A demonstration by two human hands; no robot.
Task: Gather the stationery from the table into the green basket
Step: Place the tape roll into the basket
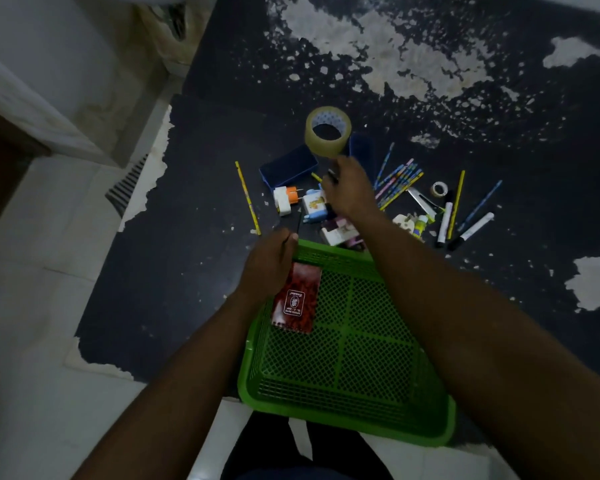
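A: Head view, looking down on a dark table (187, 271). Spotting the basket?

B: Spotting it. Sitting at the near edge, green basket (378, 355), near rim sticking out past the table toward the person.

A: Holding anything yet?

B: Holding 1 red notebook (297, 299), lying flat in the far left corner.

A: Left hand (269, 263) doing what?

B: Resting over the notebook's far end, right by the far rim, fingers curling downward. Hiding the contact underneath, so not managing to tell whether gripping or merely touching.

A: And the right hand (352, 192)?

B: Reaching out beyond the basket, fingertips pinching the near edge of the tape (328, 136). Tilting, that roll, with its opening facing the camera.

A: Lying around it?

B: Flanking the tape, 1 blue block (288, 166) on the left and another just right of it, partly hidden by the hand. Lying well left, 1 yellow pencil (247, 197). Fanning out right of the hand, a bunch of pencils (399, 178). Sitting further right, a small roll (439, 189), a glue bottle (420, 225) and 2 markers (471, 230). Lying near the left block, a white plug (284, 199) with an orange part.
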